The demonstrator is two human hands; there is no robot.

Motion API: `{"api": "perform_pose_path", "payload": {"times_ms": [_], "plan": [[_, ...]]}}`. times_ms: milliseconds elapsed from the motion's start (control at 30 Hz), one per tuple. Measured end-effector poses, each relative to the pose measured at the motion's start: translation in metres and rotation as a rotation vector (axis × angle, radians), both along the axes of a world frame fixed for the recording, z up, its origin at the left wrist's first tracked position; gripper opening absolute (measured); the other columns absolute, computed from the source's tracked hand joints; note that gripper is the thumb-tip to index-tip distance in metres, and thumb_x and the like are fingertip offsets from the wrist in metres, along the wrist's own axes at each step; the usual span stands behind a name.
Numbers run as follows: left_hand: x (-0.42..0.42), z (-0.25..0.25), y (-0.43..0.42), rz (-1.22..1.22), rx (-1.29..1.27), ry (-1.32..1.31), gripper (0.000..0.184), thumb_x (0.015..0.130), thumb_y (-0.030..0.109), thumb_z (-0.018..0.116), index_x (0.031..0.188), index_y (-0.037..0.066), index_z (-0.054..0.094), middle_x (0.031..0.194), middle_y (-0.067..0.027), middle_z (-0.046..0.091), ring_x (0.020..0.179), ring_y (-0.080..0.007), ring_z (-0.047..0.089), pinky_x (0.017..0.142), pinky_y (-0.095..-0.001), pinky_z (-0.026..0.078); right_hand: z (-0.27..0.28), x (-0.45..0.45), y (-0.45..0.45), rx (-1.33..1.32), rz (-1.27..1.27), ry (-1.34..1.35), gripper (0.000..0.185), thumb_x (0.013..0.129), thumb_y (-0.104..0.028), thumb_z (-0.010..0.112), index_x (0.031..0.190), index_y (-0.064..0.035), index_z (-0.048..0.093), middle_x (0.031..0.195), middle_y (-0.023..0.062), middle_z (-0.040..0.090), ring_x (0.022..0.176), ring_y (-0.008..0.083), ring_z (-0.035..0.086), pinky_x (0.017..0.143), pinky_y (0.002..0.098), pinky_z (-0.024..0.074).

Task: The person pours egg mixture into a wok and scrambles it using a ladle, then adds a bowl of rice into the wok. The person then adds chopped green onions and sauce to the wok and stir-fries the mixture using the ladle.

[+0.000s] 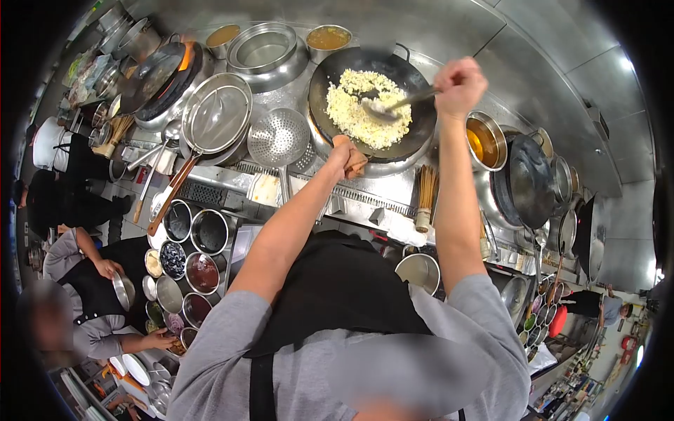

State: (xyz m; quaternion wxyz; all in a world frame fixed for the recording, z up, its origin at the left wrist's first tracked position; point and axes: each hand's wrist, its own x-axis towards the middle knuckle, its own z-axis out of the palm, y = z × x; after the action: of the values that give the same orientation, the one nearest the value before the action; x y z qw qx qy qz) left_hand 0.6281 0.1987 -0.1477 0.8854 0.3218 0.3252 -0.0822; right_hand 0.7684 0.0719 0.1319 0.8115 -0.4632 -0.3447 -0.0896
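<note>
A dark wok (423,130) sits on the stove with a yellow-white, rice-like food (342,105) spread over its inside. My left hand (341,156) is closed on a folded brown cloth (357,167) at the wok's near edge; the wok's handle there is hidden. My right hand (460,88) is above the wok's right side, its fingers wrapped round the handle of a ladle (415,97). The ladle's bowl rests among the food and carries some of it.
Left of the wok lie a perforated skimmer (279,137) and a wire strainer (217,112). A pot of amber liquid (486,142) stands to the right, near a bamboo brush (425,200). At left, a co-worker (70,281) handles a metal bowl (123,290) beside several ingredient pots.
</note>
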Motion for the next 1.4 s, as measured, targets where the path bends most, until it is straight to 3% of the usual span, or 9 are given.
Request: {"api": "perform_pose_path", "payload": {"times_ms": [133, 333, 500, 633, 700, 800, 1100, 1267, 1400], "plan": [[0.004, 0.003, 0.003, 0.016, 0.093, 0.004, 0.011, 0.087, 0.018, 0.051, 0.085, 0.008, 0.056, 0.068, -0.0076, 0.059, 0.053, -0.0223, 0.06, 0.05, -0.0386, 0.052, 0.001, -0.038, -0.008, 0.239, 0.13, -0.147, 0.031, 0.087, -0.022, 0.053, 0.063, -0.004, 0.045, 0.055, 0.0055, 0.045, 0.044, 0.0122, 0.039, 0.043, 0.028, 0.0324], [0.0, 0.008, -0.002, 0.037, 0.056, 0.013, 0.01, 0.084, 0.02, 0.056, 0.085, 0.01, 0.057, 0.07, -0.0078, 0.061, 0.055, -0.0218, 0.062, 0.049, -0.0384, 0.051, -0.043, -0.066, 0.004, -0.573, 0.228, -0.255, 0.03, 0.079, -0.025, 0.064, 0.068, -0.0002, 0.051, 0.065, 0.0066, 0.049, 0.062, 0.0139, 0.049, 0.057, 0.0266, 0.0372], [0.011, -0.011, -0.004, 0.109, 0.111, 0.148, 0.012, 0.083, 0.021, 0.054, 0.085, 0.009, 0.055, 0.07, -0.0081, 0.061, 0.053, -0.0224, 0.061, 0.046, -0.0417, 0.048, 0.03, -0.063, -0.086, -0.163, 0.401, -0.196, 0.018, 0.088, -0.002, 0.056, 0.073, -0.0053, 0.047, 0.066, 0.0024, 0.05, 0.052, 0.0114, 0.042, 0.048, 0.0273, 0.0361], [0.011, -0.015, -0.005, -0.005, -0.033, -0.002, 0.013, 0.085, 0.019, 0.051, 0.084, 0.006, 0.053, 0.069, -0.0102, 0.06, 0.051, -0.0239, 0.059, 0.046, -0.0377, 0.049, -0.046, -0.049, -0.027, 0.21, -0.283, 0.317, 0.022, 0.09, 0.004, 0.053, 0.073, -0.0064, 0.043, 0.062, 0.0015, 0.046, 0.053, 0.0117, 0.041, 0.049, 0.0271, 0.0361], [0.01, -0.037, 0.012, -0.207, -0.013, -0.144, 0.016, 0.09, 0.023, 0.053, 0.089, 0.007, 0.056, 0.078, -0.01, 0.063, 0.059, -0.0221, 0.062, 0.05, -0.0344, 0.051, -0.044, -0.093, -0.013, 0.117, -0.205, 0.135, 0.02, 0.09, 0.007, 0.05, 0.074, -0.0045, 0.045, 0.063, 0.004, 0.051, 0.056, 0.0117, 0.046, 0.052, 0.027, 0.0396], [0.026, -0.054, -0.002, 0.058, -0.012, -0.113, 0.016, 0.087, 0.02, 0.052, 0.09, 0.005, 0.055, 0.077, -0.0123, 0.064, 0.06, -0.0266, 0.065, 0.052, -0.0403, 0.055, -0.056, -0.156, 0.009, -0.1, -0.225, -0.311, 0.017, 0.082, 0.009, 0.061, 0.072, -0.0013, 0.051, 0.068, 0.0098, 0.059, 0.061, 0.0129, 0.056, 0.056, 0.0263, 0.0435], [0.003, 0.009, -0.014, -0.033, 0.023, 0.027, 0.028, 0.092, 0.025, 0.043, 0.075, 0.006, 0.055, 0.063, -0.0082, 0.058, 0.055, -0.0211, 0.059, 0.05, -0.0364, 0.051, -0.011, -0.071, -0.033, 0.016, 0.049, 0.198, 0.018, 0.079, 0.009, 0.052, 0.066, -0.0038, 0.048, 0.061, 0.0013, 0.048, 0.049, 0.0092, 0.043, 0.049, 0.0263, 0.0376], [-0.026, 0.151, -0.04, 0.007, -0.249, 0.32, 0.033, 0.093, 0.019, 0.034, 0.07, 0.004, 0.053, 0.059, -0.01, 0.053, 0.05, -0.0244, 0.052, 0.049, -0.0367, 0.049, 0.001, -0.013, -0.052, 0.092, 0.041, 0.433, 0.02, 0.081, 0.007, 0.051, 0.066, -0.0054, 0.046, 0.057, -0.0001, 0.042, 0.045, 0.0081, 0.034, 0.042, 0.028, 0.0323], [-0.03, 0.087, -0.02, -0.006, -0.237, 0.066, 0.026, 0.09, 0.015, 0.039, 0.071, 0.003, 0.053, 0.061, -0.0122, 0.053, 0.049, -0.0258, 0.051, 0.048, -0.0384, 0.048, 0.02, -0.075, -0.031, 0.167, 0.075, 0.389, 0.018, 0.083, 0.005, 0.054, 0.07, -0.0057, 0.049, 0.057, 0.0009, 0.045, 0.048, 0.0086, 0.039, 0.045, 0.0284, 0.0368]]}}
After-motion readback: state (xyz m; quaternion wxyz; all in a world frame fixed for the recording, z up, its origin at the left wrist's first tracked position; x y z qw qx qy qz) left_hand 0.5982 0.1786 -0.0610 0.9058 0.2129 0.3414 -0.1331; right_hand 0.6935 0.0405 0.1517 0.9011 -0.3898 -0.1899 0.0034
